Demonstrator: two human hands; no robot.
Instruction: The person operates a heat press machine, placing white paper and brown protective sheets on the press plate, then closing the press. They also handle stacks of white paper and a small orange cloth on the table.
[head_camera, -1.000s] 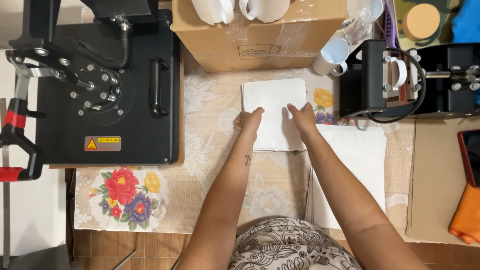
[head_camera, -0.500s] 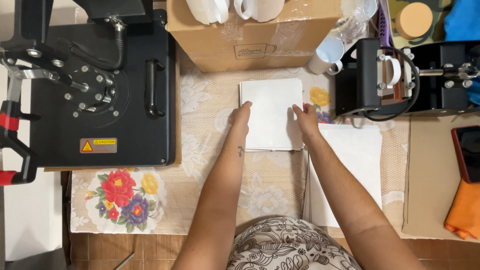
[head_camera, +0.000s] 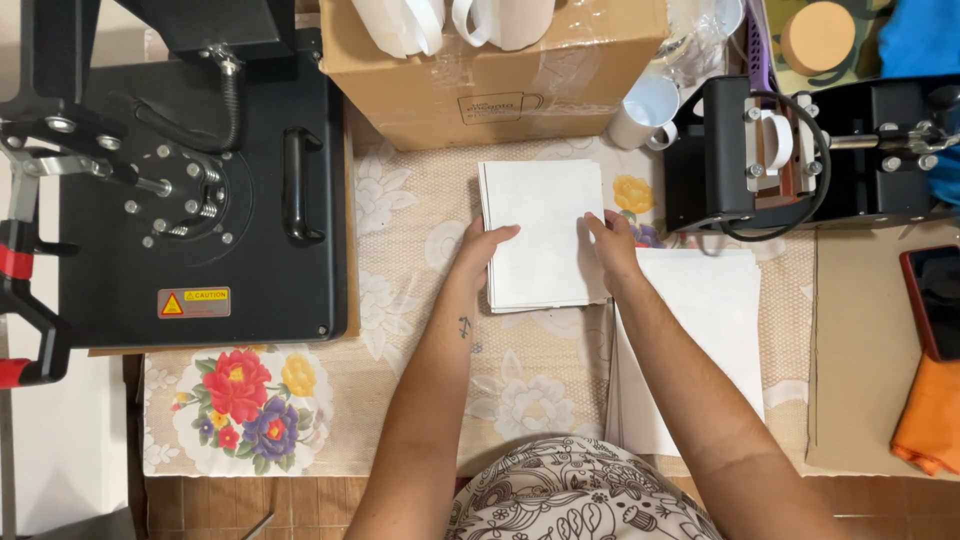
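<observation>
On white sheets (head_camera: 540, 230) — left hand (head_camera: 478, 258), right hand (head_camera: 612, 248), fingers flat.

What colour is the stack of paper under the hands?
Plain white: the square stack of paper sheets, seen best in the head view.

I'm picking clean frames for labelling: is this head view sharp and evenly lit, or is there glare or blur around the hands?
Head view: light is soft and even, shadows faint; left hand, right hand and the white sheet stack are sharp, without motion blur; mild glare only on the clear tape of the cardboard box; edges bow slightly.
</observation>
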